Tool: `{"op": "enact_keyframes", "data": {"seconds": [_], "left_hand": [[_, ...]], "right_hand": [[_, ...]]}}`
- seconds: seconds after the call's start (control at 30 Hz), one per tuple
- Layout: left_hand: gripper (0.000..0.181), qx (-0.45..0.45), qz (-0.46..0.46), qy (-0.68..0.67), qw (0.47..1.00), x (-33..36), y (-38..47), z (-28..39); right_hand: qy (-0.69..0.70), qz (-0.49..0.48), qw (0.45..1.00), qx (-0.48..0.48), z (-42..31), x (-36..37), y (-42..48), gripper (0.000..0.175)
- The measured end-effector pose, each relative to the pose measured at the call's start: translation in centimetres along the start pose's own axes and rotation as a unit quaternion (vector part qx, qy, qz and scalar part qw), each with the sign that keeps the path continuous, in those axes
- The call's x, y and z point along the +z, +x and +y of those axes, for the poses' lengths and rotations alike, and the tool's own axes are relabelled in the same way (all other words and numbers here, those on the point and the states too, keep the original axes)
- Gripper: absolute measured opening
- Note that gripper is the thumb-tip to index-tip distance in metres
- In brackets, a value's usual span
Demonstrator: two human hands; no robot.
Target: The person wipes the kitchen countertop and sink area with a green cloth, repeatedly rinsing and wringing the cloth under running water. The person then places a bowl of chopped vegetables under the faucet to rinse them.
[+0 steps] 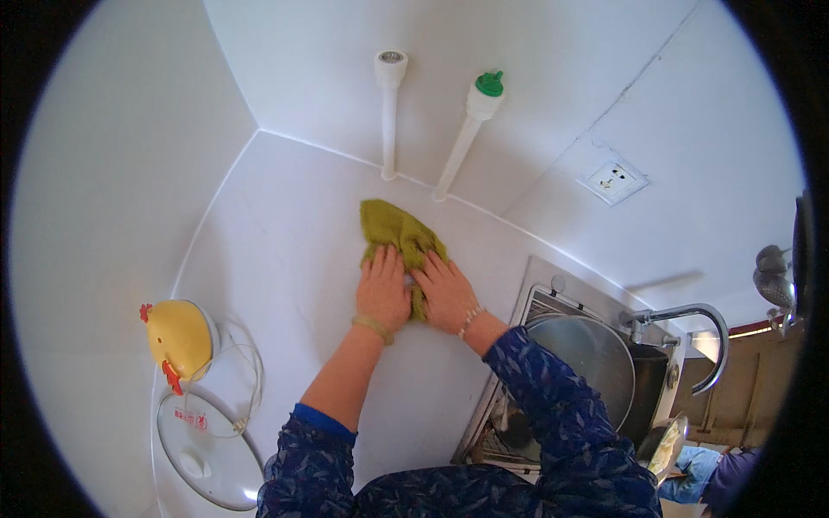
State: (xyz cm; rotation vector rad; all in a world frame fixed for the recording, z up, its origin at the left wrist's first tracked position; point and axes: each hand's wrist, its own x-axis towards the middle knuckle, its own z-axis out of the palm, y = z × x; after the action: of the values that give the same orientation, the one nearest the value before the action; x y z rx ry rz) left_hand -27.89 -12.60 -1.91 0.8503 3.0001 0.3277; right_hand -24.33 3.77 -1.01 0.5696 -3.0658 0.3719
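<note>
On the white countertop (291,259) lies a crumpled olive-green cloth (396,223), towel-like in texture. My left hand (383,294) presses on its near left part, palm down, fingers pointing at the wall. Beside it, my right hand (448,294) bears on the near right part of the same cloth, fingertips sunk in its folds. A strip of the cloth shows between the two hands. How far the fingers curl into the fabric is hard to see.
Two white pipes, one open-ended (388,116) and one green-capped (463,142), rise by the wall. Right: a sink with a large glass lid (583,362), a curved faucet (706,317). Left: a yellow chicken-shaped appliance (181,340) with cord, a glass lid (220,453). Another person (725,476) is at lower right.
</note>
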Motion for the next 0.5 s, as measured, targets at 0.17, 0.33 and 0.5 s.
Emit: {"op": "enact_keyframes", "data": {"seconds": [0.17, 0.33, 0.5], "left_hand": [[0.065, 0.052, -0.028, -0.081, 0.995, -0.6, -5.2, 4.0], [0.066, 0.077, -0.023, -0.077, 0.994, -0.1, -5.3, 5.4], [0.064, 0.079, -0.010, -0.054, 0.995, 0.5, -1.5, 5.0]], "right_hand": [[-0.005, -0.042, 0.999, 0.029, -2.9, -2.2, -8.5, 0.056], [-0.031, -0.047, 0.996, 0.063, -3.3, -1.9, -11.1, 0.058], [-0.045, -0.009, 0.995, 0.084, -1.2, -1.7, -8.8, 0.061]]}}
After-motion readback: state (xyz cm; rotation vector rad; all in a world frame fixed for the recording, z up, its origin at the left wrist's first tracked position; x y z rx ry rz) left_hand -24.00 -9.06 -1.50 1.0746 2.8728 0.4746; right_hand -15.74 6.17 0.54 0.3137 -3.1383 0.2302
